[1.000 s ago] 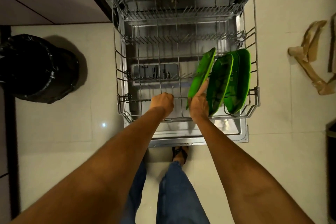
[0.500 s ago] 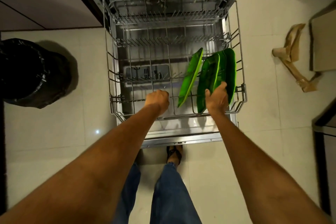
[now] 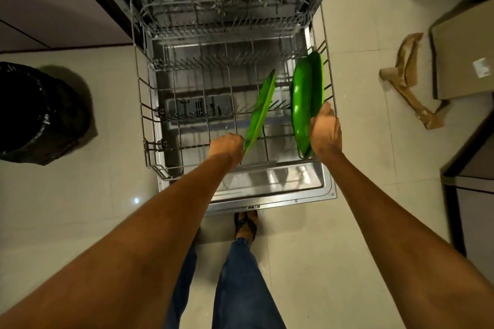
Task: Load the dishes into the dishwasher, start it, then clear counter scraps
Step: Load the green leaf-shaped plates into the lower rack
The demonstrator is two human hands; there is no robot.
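1. One green plate [image 3: 260, 112] leans on edge in the pulled-out lower rack [image 3: 144, 117], its near end gripped by the left hand [image 3: 226, 147].
2. The right hand [image 3: 325, 132] clasps two more green plates [image 3: 304, 104] standing just right of it.

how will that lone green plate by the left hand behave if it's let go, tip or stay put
The lone green plate probably tips: it already leans in the lower rack. It looks thin and stiff, likely light plastic. The left hand grips its lower edge.
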